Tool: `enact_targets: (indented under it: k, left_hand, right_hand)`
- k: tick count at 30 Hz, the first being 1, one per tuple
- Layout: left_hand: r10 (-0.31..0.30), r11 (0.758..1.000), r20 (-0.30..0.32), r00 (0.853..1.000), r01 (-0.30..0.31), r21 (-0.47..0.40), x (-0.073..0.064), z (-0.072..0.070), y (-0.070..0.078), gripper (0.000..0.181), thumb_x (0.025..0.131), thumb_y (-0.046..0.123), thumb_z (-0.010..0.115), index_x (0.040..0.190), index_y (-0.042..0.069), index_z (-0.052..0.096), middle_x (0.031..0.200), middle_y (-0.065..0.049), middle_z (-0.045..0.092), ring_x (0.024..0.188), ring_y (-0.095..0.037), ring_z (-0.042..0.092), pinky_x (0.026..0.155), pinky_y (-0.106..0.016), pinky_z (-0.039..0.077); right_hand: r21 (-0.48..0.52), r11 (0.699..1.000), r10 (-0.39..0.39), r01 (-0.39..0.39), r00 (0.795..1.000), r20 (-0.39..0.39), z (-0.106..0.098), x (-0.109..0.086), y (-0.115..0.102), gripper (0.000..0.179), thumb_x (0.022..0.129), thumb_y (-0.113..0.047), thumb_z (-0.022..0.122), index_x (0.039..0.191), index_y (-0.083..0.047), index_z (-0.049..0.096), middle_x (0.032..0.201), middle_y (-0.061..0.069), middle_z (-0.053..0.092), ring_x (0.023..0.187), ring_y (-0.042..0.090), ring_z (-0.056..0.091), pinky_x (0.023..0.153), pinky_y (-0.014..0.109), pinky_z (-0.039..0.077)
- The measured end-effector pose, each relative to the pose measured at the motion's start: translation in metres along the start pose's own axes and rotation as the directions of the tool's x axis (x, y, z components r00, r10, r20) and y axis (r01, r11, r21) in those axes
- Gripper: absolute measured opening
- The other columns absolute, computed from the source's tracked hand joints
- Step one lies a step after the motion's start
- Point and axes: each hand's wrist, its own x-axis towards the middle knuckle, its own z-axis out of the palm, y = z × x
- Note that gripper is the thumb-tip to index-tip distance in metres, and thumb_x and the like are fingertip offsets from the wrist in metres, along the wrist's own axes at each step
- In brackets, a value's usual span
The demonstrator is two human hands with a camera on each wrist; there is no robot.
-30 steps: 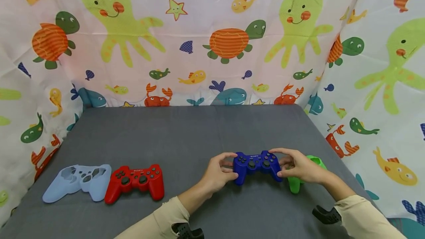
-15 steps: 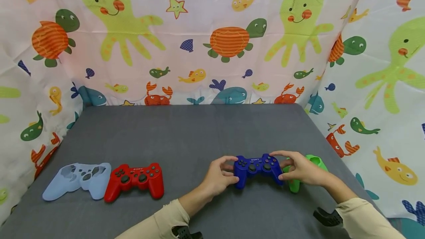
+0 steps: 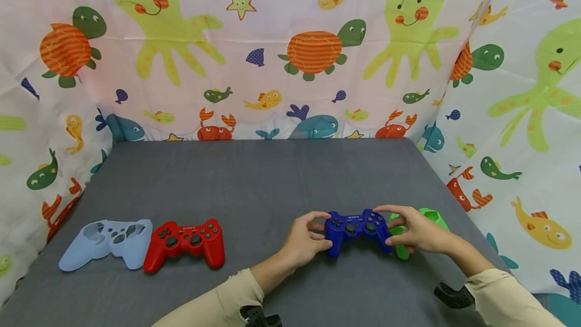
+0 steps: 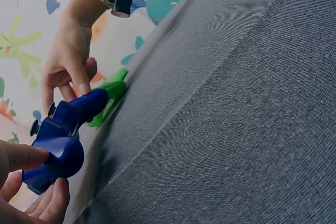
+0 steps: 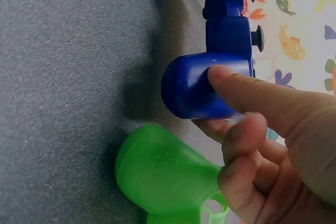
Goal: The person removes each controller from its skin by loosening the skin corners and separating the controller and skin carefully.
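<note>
Both hands hold a blue game controller [image 3: 360,224] with its sticks facing up, close over the grey table. The left hand [image 3: 305,242] pinches its left end, thumb on the grip and fingers at the far edge. At the other end, the right hand [image 3: 416,230] pinches the right grip, its thumb [image 5: 252,90] pressed against the grip in the right wrist view. Just beyond and under the right hand lies a green controller cover [image 5: 163,169], partly hidden by that hand in the head view.
To the left, a red game controller [image 3: 183,242] lies on the grey table [image 3: 254,175], right beside a light blue controller cover [image 3: 110,247] with cut-out holes. A curtain [image 3: 268,9] printed with sea animals hangs behind the table and along its sides.
Both hands have shifted slightly to the right and nearer with the blue controller, keeping their grip. The head view has tilted down a little. The other controller and the covers stay put.
</note>
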Motion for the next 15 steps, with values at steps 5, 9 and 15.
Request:
enact_targets:
  k: [5, 9, 15]
  left_hand:
    - [-0.003, 1.0, 0.011, 1.0, 0.003, -0.004, 0.0021, 0.004, -0.0023, 0.055, 0.08, -0.012, 0.076, 0.126, 0.016, 0.067, 0.107, -0.013, 0.068, 0.085, -0.018, 0.068, 0.071, -0.032, 0.058]
    - [0.008, 1.0, 0.012, 1.0, -0.008, -0.02, 0.0008, 0.0073, -0.0028, 0.057, 0.078, -0.014, 0.076, 0.127, 0.015, 0.066, 0.106, -0.014, 0.068, 0.085, -0.018, 0.069, 0.07, -0.032, 0.058]
    - [0.012, 1.0, 0.008, 1.0, -0.012, -0.003, 0.0002, 0.0106, -0.0035, 0.057, 0.078, -0.014, 0.077, 0.126, 0.014, 0.066, 0.104, -0.013, 0.068, 0.086, -0.019, 0.07, 0.071, -0.033, 0.059]
  right_hand:
    - [-0.052, 0.999, 0.002, -0.003, 1.0, -0.015, -0.0008, -0.0035, 0.0015, 0.068, 0.089, -0.008, 0.076, 0.148, 0.0, 0.043, 0.123, 0.038, 0.063, 0.044, 0.007, 0.049, 0.043, 0.029, 0.049]
    - [-0.066, 0.998, -0.011, 0.01, 1.0, -0.018, -0.0014, -0.0065, 0.0029, 0.068, 0.089, -0.009, 0.077, 0.148, 0.0, 0.044, 0.121, 0.036, 0.065, 0.044, 0.008, 0.05, 0.042, 0.03, 0.05]
    - [-0.063, 0.998, -0.016, 0.014, 1.0, -0.025, -0.0009, -0.0093, 0.0057, 0.068, 0.088, -0.008, 0.077, 0.147, 0.0, 0.045, 0.119, 0.035, 0.067, 0.043, 0.005, 0.048, 0.04, 0.031, 0.049]
